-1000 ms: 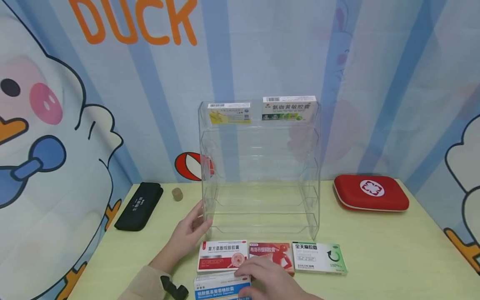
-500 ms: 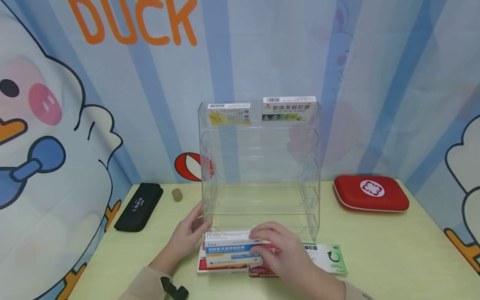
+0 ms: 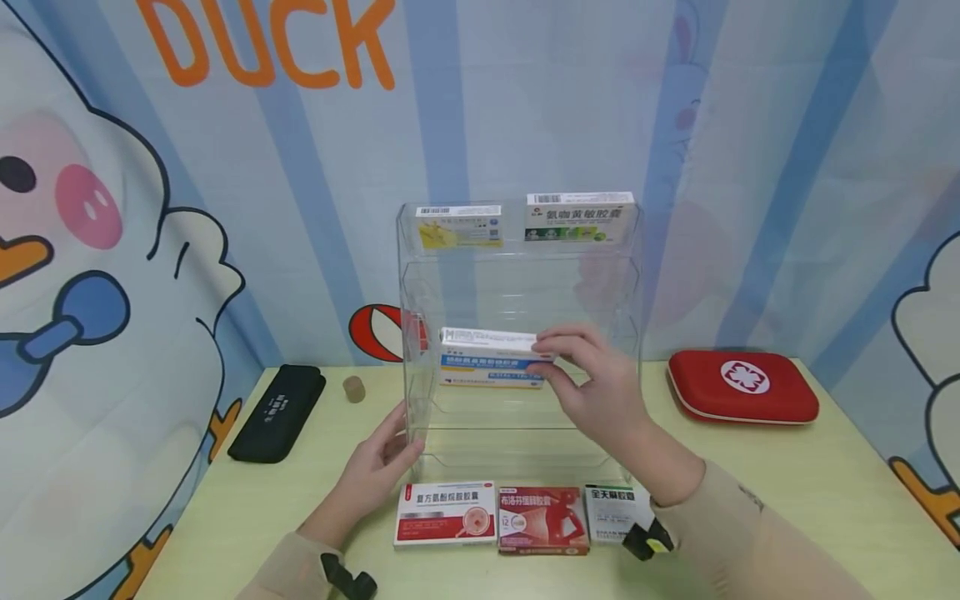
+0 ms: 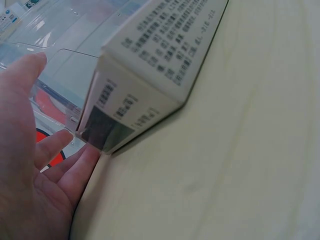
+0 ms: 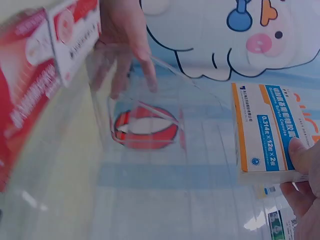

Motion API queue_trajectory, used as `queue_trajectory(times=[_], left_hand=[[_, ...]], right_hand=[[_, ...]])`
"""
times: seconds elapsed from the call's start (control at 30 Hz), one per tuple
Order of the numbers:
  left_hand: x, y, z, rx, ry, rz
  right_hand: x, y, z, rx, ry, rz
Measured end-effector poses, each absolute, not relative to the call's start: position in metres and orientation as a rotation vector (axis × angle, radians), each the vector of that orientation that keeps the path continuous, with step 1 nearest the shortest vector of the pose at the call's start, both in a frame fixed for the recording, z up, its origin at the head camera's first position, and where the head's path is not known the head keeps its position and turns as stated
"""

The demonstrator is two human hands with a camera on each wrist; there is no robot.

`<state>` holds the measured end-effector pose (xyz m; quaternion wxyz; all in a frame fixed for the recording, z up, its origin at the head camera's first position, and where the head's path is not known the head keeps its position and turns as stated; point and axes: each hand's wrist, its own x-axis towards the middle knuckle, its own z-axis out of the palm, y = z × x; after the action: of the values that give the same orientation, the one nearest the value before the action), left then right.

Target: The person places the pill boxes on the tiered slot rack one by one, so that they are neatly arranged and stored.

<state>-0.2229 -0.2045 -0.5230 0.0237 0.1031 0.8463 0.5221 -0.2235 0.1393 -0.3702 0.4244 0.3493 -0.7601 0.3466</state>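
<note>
A white, blue and orange medicine box (image 3: 491, 367) is pinched by its right end between the thumb and fingers of my right hand (image 3: 600, 387). It is held up in front of the middle tiers of a clear plastic tiered rack (image 3: 517, 429). In the right wrist view the box (image 5: 260, 127) shows its printed front. My left hand (image 3: 367, 471) holds the rack's lower left side, thumb at the front edge. On the table before the rack lie a white-and-red medicine box (image 3: 435, 527), a red medicine box (image 3: 532, 533) and a white-and-green one (image 3: 609, 504), partly covered by my right sleeve.
Two medicine boxes stand in the rack's top tier, one yellow-and-white (image 3: 459, 229), one white with green (image 3: 577, 218). A black case (image 3: 277, 414) and a small brown cylinder (image 3: 354, 388) lie left; a red zip case (image 3: 742, 387) lies right. A printed curtain (image 3: 517, 100) hangs behind.
My right hand has picked the blue-and-white medicine box up from the near edge and carried it up and forward, over the row of boxes, to the rack. The left hand has stayed at the rack's side.
</note>
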Motion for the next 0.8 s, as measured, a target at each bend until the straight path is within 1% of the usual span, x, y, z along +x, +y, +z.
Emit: queue_trajectory(times=[0.17,0.4,0.57,0.8], left_hand=[[-0.222,-0.205,-0.523,0.328,2.628,1.608],[-0.222,-0.204,-0.522,0.335,2.624,1.615],[-0.221,-0.205,-0.52,0.333,2.618,1.621],[-0.222,-0.205,-0.523,0.32,2.625,1.61]], right_hand=[[-0.244,0.138,-0.346,0.829,-1.841,0.958],[-0.264,0.128,-0.323,0.739,-1.829,1.016],[-0.279,0.118,-0.315,0.704,-1.805,1.079],[-0.294,0.107,-0.317,0.673,-1.788,1.145]])
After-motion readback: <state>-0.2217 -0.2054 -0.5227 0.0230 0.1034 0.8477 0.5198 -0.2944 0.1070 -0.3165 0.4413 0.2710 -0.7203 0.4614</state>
